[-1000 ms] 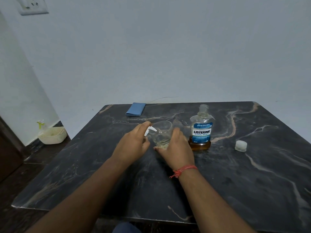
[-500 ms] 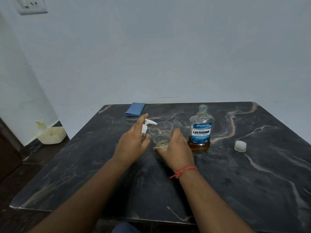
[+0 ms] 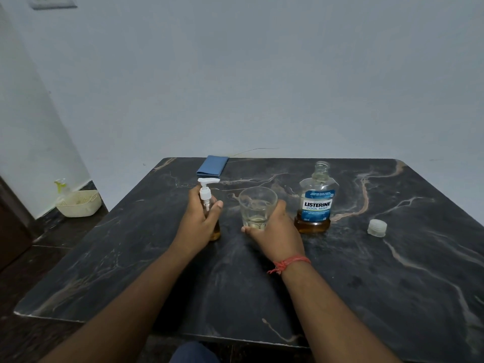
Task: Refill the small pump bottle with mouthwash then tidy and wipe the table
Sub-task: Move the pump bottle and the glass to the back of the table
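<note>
Since a moment ago the left hand [image 3: 199, 226] has drawn the small pump bottle [image 3: 208, 205] away from the glass [image 3: 258, 206], so a clear gap of dark worktop [image 3: 235, 284] now shows between them, where before the pump head sat right against the glass rim. Nearest the front edge, both forearms reach in across the marble, the right one wearing a red thread [image 3: 288, 264] at the wrist. The left hand's fingers are curled round the pump bottle with the thumb laid across its front; the bottle stands upright on the worktop left of centre, amber liquid visible at its base, white pump head pointing right. The right hand [image 3: 275, 234] wraps the lower part of the glass from the right side, fingers clamped on it; the glass stands upright near the centre with a little pale liquid at the bottom. Just right of that hand stands the mouthwash bottle [image 3: 317, 203], uncapped, with amber liquid low inside. Its white cap [image 3: 377, 227] lies well apart, toward the right edge. At the far edge, left of centre, lies a folded blue cloth [image 3: 212, 166]. Beyond the worktop's left edge, a cream basket [image 3: 78, 206] sits on the floor by the wall.
</note>
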